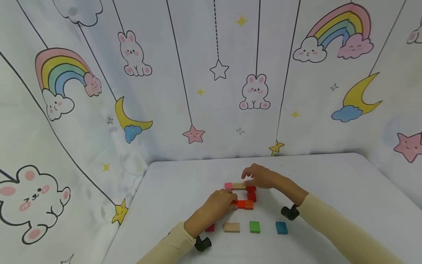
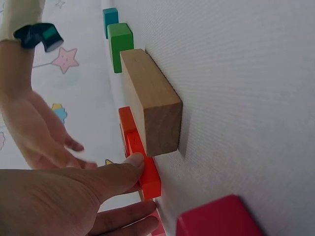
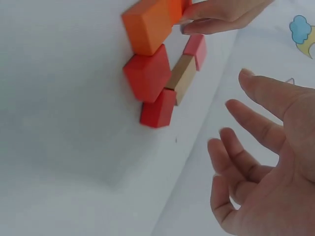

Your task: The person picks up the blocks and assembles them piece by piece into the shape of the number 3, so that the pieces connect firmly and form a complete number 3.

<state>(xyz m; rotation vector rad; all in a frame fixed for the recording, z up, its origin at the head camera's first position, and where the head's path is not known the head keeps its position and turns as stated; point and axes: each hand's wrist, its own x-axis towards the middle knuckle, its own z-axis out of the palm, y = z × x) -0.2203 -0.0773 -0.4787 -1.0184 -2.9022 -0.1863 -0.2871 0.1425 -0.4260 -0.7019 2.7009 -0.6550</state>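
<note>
My left hand (image 1: 217, 203) pinches the near end of a red-orange block (image 2: 150, 177), thumb on one side and fingers on the other. That block lies end to end with an orange block (image 3: 147, 27). From the orange one, the line turns through two red blocks (image 1: 252, 197) to a thin wooden block (image 1: 239, 186) and a pink block (image 1: 228, 186) at the far side. My right hand (image 1: 261, 176) hovers beside the far red block, fingers loosely bent and apart, holding nothing in the right wrist view.
Nearer the front, a row holds a crimson block (image 1: 210, 228) partly behind my left arm, a wooden block (image 1: 232, 227), a green block (image 1: 255, 227) and a blue block (image 1: 281, 227). A patterned cloth (image 1: 158, 91) hangs behind the white table (image 1: 329, 176).
</note>
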